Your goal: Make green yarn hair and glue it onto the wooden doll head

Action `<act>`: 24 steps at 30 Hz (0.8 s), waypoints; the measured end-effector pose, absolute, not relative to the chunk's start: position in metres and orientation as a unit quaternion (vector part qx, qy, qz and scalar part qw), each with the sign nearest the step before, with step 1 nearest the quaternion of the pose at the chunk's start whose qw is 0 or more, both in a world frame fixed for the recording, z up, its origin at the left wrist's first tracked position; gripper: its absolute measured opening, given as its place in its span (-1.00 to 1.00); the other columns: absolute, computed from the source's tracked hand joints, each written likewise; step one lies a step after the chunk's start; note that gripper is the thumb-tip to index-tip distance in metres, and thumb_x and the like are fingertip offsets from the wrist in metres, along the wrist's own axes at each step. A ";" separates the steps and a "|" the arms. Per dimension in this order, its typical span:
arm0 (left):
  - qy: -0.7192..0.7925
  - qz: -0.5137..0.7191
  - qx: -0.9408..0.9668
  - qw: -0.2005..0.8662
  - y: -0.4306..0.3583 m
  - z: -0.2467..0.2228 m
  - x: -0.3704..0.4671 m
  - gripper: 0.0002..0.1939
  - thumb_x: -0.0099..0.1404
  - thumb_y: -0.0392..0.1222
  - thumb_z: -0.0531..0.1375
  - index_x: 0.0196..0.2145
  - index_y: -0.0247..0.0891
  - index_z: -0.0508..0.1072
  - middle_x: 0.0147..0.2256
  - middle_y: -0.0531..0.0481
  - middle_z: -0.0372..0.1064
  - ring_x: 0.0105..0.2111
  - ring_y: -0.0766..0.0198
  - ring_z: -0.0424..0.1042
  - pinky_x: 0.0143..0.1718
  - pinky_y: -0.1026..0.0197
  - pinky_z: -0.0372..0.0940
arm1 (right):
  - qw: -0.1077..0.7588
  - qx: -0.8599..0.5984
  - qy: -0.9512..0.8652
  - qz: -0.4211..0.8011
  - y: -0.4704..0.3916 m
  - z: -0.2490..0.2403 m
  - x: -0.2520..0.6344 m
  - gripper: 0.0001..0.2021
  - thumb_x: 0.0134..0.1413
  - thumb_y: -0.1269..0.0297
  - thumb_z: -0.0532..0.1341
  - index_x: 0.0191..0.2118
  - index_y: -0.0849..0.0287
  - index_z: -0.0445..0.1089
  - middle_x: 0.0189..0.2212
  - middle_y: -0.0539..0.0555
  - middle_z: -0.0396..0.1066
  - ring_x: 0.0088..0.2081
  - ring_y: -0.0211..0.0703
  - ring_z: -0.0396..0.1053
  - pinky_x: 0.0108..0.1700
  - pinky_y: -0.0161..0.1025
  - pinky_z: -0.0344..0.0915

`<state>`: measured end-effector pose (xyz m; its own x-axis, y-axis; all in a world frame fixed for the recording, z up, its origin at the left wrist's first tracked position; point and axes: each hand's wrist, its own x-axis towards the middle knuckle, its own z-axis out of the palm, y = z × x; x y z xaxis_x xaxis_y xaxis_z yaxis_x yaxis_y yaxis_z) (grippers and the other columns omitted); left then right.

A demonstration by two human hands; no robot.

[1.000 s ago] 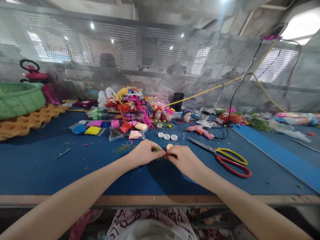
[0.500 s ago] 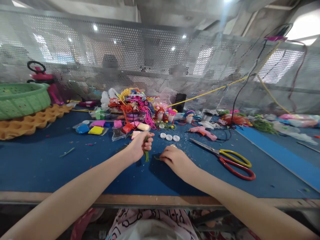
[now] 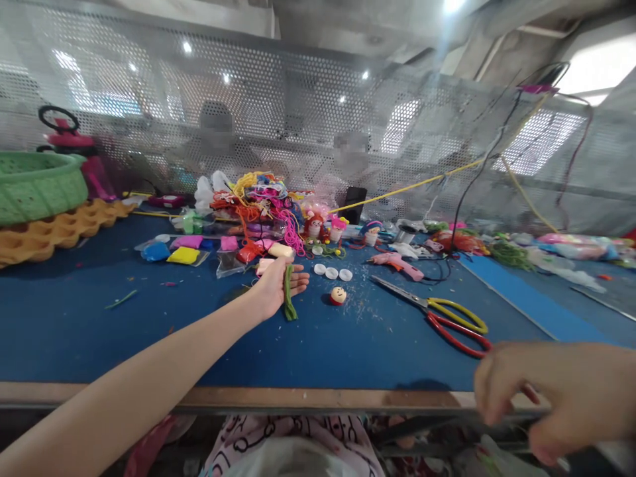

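A bundle of green yarn [image 3: 289,295] lies across the palm of my left hand [image 3: 272,291], its lower end hanging below the hand. The fingers there are stretched out, and the thumb seems to keep the strands in place. My right hand [image 3: 556,397] is at the lower right, over the table's front edge, blurred, with thumb and fingers apart and nothing seen in them. Between the hands, a small doll head [image 3: 338,295] with a drawn face and red base rests on the table. Scissors [image 3: 427,305] with yellow and red handles lie nearest my right hand.
Three white caps [image 3: 332,272] sit in a row behind the doll head. A pink glue gun [image 3: 397,264] lies behind the scissors. Farther back are a yarn heap [image 3: 263,199], small dolls [image 3: 371,233] and colored clay packs [image 3: 185,255]. A green basket [image 3: 40,189] stands left.
My right hand has left the doll head and swung to the lower right, uncovering it. My left fist has unfolded, showing the green yarn along the palm.
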<state>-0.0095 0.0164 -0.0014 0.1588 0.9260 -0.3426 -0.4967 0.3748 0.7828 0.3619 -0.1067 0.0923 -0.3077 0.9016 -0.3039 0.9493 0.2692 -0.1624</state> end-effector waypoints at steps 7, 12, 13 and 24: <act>0.386 0.537 0.308 0.684 0.017 -0.004 -0.010 -0.66 0.36 -0.18 0.06 0.00 -0.38 0.45 0.08 -0.33 0.46 0.06 0.12 0.47 0.17 0.15 0.28 | 0.119 0.508 0.816 -0.248 -0.055 0.103 0.302 -0.85 0.11 0.15 0.23 -0.37 0.02 0.52 -0.42 0.04 0.50 -0.36 -0.13 0.41 -0.31 -0.22 0.26; 0.380 0.554 0.324 0.666 0.014 -0.002 -0.013 -0.64 0.34 -0.20 0.07 0.03 -0.33 0.47 0.23 -0.25 0.32 0.24 0.14 0.30 0.29 0.18 0.10 | 0.002 0.507 0.859 -0.067 0.026 0.095 0.242 -0.77 0.16 0.15 0.18 -0.25 0.10 0.57 -0.34 0.05 0.55 -0.34 -0.14 0.44 -0.31 -0.25 0.23; 0.384 0.558 0.324 0.660 0.014 -0.002 -0.014 -0.65 0.33 -0.20 0.07 0.01 -0.32 0.48 0.22 -0.26 0.34 0.24 0.13 0.30 0.29 0.18 0.10 | -0.009 0.525 0.850 -0.028 0.042 0.089 0.229 -0.77 0.14 0.17 0.19 -0.25 0.10 0.58 -0.32 0.06 0.56 -0.32 -0.13 0.45 -0.30 -0.25 0.23; 0.380 0.603 0.325 0.621 0.018 -0.004 -0.015 -0.77 0.30 -0.26 0.10 -0.16 -0.30 0.51 -0.07 -0.19 0.54 -0.10 0.23 0.51 0.00 0.23 0.33 | -0.061 0.573 0.818 0.002 0.127 0.035 0.180 -0.83 0.04 0.26 0.29 -0.31 0.23 0.60 -0.29 0.20 0.58 -0.21 -0.01 0.49 -0.22 -0.23 0.29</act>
<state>-0.0153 0.0182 -0.0044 -0.0158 0.9967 -0.0798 -0.5021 0.0611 0.8626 0.1800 0.1265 0.0347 -0.3369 0.9361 0.1013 0.9366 0.3442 -0.0660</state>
